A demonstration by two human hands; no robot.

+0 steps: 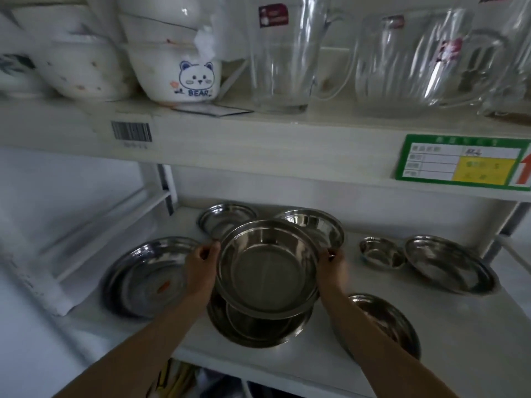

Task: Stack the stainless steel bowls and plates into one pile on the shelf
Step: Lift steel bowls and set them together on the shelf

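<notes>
Head view: A person's left hand [201, 265] and right hand [334, 264] grip opposite sides of the rim of a stainless steel bowl [267, 268], each hand closed on it, and hold it tilted toward the camera above a wide steel plate [255, 326] that lies near the front edge of the white lower shelf [330, 366]. Whether the bowl touches the plate beneath cannot be told.

The rest of the steelware lies scattered on the same shelf. A large plate [146, 278] sits toward the left end, just beside the left hand. Two smaller dishes stand behind the held bowl near the back edge, one at back left [224, 218] and one at back right [319, 225], the latter partly hidden by the bowl. A small bowl [380, 252] rests to the right of the right hand, with a broad plate [451, 267] next to it toward the right end. Another plate [388, 320] lies near the front edge, partly under the right forearm.

On the upper shelf [258, 139] stand a white bowl printed with a bear [179, 77], other white bowls to its left, and clear glass pitchers [284, 53]. A barcode sticker [131, 132] and a green price label [462, 162] are fixed to its front edge.
</notes>
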